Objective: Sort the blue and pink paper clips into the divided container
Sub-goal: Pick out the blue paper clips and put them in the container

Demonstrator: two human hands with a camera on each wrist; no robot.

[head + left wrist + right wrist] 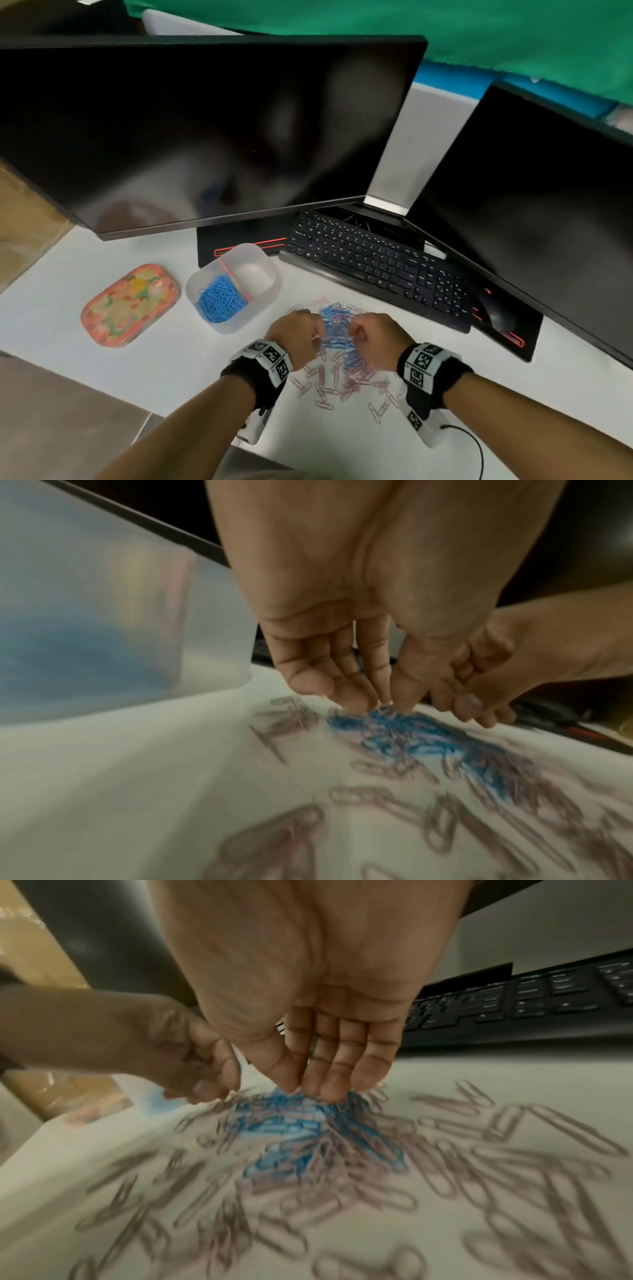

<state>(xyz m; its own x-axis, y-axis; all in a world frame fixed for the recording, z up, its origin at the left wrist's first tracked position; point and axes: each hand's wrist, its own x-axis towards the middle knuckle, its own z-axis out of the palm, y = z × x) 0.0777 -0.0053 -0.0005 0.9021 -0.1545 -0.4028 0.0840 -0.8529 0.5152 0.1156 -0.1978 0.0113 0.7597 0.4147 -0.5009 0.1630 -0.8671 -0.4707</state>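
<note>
A mixed heap lies on the white desk, with blue paper clips [337, 329] at its middle and pink paper clips [323, 383] scattered around and toward me. My left hand [301, 329] and right hand [370, 330] reach down into the heap from either side. In the left wrist view my left hand [383, 704] brings thumb and fingertips together on the blue clips [411, 737]. In the right wrist view my right hand [304, 1093] pinches into the blue clips [294, 1129] the same way. The translucent divided container [236, 325] stands to the left, with blue clips [221, 301] in its left compartment.
A floral lid [130, 305] lies left of the container. A black keyboard [376, 263] and a mouse [496, 311] sit behind and right of the heap. Two dark monitors [205, 137] stand at the back. The desk edge runs near my left forearm.
</note>
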